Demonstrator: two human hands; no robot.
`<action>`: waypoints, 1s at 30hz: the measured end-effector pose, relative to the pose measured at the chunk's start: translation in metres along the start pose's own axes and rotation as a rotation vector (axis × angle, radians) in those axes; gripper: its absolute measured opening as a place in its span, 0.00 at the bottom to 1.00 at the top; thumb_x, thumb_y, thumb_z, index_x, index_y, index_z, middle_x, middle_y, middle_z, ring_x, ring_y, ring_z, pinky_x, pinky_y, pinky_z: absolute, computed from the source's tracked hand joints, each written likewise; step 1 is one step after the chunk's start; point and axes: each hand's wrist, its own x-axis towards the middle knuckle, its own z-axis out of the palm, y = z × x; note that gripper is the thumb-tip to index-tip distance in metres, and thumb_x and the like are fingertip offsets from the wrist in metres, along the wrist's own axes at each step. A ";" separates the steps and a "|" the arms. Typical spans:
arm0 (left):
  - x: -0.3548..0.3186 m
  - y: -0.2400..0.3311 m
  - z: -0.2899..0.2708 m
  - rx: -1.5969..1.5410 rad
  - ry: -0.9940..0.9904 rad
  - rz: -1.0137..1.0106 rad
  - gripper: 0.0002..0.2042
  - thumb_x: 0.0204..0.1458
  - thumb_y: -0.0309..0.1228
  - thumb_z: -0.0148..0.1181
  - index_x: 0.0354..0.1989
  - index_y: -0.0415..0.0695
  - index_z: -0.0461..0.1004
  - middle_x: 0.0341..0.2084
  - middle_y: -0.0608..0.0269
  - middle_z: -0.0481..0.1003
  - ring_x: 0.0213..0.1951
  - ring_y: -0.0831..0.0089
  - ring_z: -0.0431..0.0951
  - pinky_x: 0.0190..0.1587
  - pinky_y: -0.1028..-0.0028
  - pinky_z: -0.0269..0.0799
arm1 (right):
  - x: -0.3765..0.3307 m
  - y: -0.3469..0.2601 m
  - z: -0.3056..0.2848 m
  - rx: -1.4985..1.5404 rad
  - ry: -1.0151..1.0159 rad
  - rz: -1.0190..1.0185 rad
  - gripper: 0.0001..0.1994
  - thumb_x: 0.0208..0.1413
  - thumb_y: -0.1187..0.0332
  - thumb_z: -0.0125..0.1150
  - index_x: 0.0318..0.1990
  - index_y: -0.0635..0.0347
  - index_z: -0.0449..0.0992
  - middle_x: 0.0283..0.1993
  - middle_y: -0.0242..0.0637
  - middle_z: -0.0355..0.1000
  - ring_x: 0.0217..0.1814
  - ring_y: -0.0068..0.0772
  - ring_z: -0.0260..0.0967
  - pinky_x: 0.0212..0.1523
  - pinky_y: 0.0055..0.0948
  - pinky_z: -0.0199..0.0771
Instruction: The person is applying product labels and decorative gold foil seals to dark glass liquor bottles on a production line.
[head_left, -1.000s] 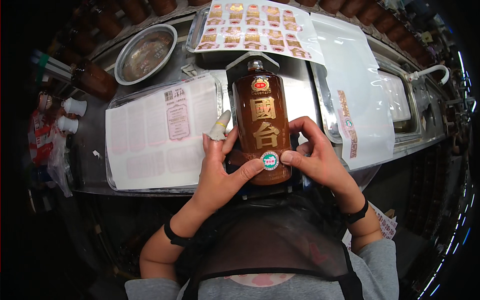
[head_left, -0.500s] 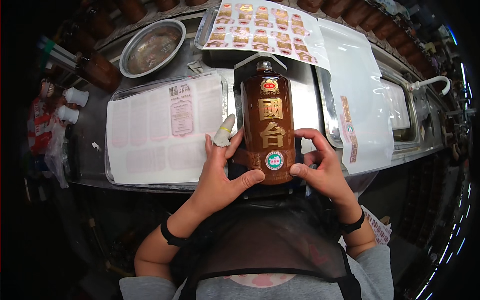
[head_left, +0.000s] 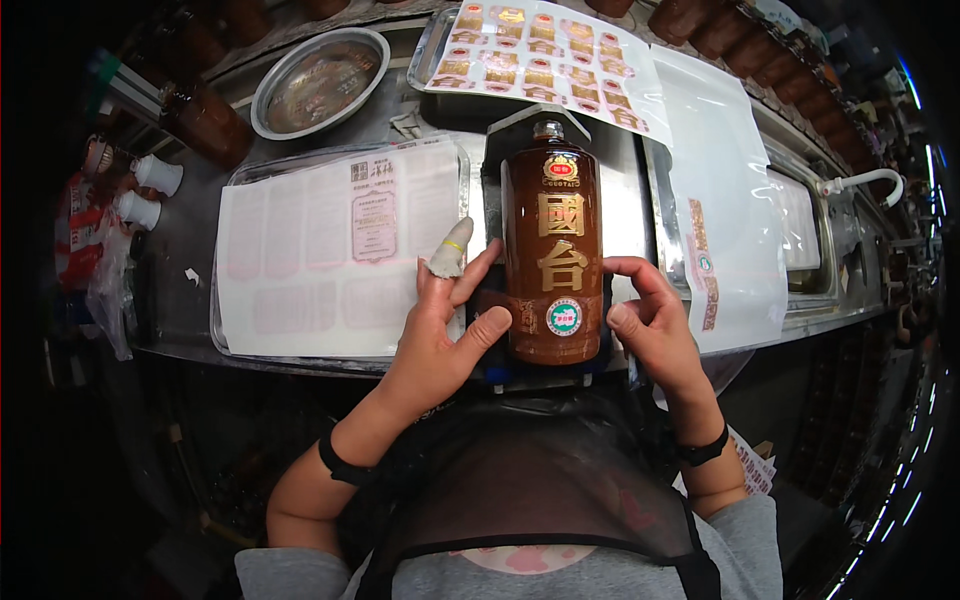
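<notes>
head view: from where i stand, the left hand and right hand cup either side of a brown bottle, thumbs and fingers loosely apart; i can't tell whether any fingertip touches. it lies face up near the metal table's front edge, neck toward the back. it looks stiff, glossy, probably heavy, slippery and breakable; best held round the body, clear of the round decal. toward the left edge sits a tray under a white sheet; by the back edge, a gold-and-red decal sheet.
</notes>
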 end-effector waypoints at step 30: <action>0.011 0.003 0.017 0.126 -0.030 0.058 0.47 0.53 0.45 0.66 0.72 0.37 0.41 0.64 0.43 0.64 0.72 0.59 0.50 0.69 0.52 0.13 | 0.006 -0.003 -0.023 -0.108 -0.041 0.005 0.24 0.53 0.65 0.71 0.56 0.60 0.70 0.43 0.22 0.67 0.22 0.05 0.48 0.22 0.11 0.52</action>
